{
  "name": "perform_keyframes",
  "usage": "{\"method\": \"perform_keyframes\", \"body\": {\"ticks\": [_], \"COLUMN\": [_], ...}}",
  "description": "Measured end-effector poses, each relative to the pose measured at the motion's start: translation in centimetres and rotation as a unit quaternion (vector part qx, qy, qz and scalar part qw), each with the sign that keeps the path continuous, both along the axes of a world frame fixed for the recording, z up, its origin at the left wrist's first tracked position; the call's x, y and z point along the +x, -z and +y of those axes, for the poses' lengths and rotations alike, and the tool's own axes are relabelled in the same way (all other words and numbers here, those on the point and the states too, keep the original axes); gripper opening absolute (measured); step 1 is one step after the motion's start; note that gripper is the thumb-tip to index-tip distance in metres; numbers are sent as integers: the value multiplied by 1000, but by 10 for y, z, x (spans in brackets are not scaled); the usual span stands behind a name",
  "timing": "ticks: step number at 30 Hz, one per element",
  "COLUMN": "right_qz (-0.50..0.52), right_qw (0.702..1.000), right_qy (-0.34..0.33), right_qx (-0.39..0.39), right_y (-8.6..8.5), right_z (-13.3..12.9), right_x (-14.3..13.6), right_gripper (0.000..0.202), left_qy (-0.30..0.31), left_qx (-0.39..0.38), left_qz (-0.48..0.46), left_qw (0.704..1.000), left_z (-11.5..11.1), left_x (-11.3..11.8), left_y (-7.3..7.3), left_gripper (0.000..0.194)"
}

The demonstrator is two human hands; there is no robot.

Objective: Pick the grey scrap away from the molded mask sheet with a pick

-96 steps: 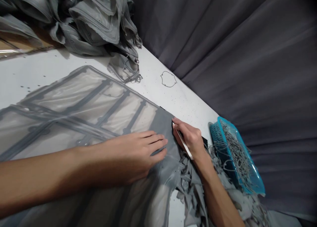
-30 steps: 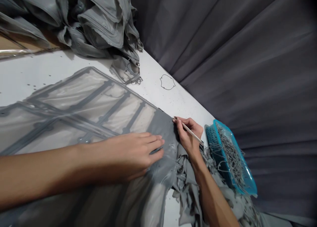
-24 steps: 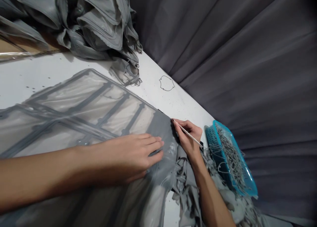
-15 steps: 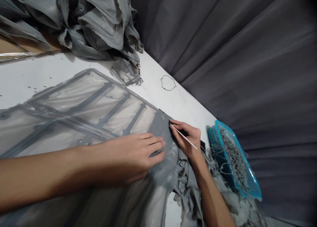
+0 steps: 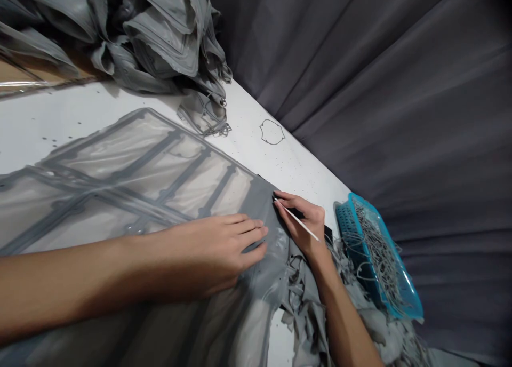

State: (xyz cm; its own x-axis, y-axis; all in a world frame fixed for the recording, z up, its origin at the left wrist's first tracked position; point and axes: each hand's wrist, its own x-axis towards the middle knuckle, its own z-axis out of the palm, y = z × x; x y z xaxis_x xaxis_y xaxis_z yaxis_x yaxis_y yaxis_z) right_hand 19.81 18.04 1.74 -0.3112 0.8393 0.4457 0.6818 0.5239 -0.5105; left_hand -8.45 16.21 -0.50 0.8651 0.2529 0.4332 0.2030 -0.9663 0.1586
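A large grey rubbery sheet (image 5: 224, 192), with thin pale panels between darker raised strips, is spread over the white table. My left hand (image 5: 224, 252) lies flat on it, palm down and fingers stretched to the right. At the sheet's right edge my right hand (image 5: 302, 220) is closed in a pinch around a thin white stick (image 5: 298, 220). The stick slants down to the right across the palm; its upper end is between the fingertips, and any tip there is hidden. Torn grey scraps (image 5: 306, 297) lie beside my right wrist.
A blue basket (image 5: 351, 236) full of thin grey rings stands at the right. Crumpled grey sheets (image 5: 160, 41) are heaped at the back left by a cardboard box (image 5: 40, 71). One thin loop (image 5: 272, 144) lies on the table (image 5: 248, 116); a dark curtain (image 5: 380, 89) hangs behind.
The view and the sheet's left part have shifted very slightly. Both hands stay in nearly the same place, with the stick still in my right hand.
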Motion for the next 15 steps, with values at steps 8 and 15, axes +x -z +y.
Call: {"method": "perform_keyframes", "body": {"ticks": [8,15], "right_qz": [-29,59], "right_qw": [999,994], "right_qy": [35,64], "right_qx": [-13,-65], "right_y": [0,2], "right_z": [-1,1], "right_x": [-4,-5], "right_gripper": [11,12], "left_qy": [0,3], "left_qx": [7,-11], "left_qz": [-16,-29], "left_qw": [1000,1000], "left_z": [0,0], "left_x": [1,0], "left_y": [2,3], "left_gripper": [41,45]}}
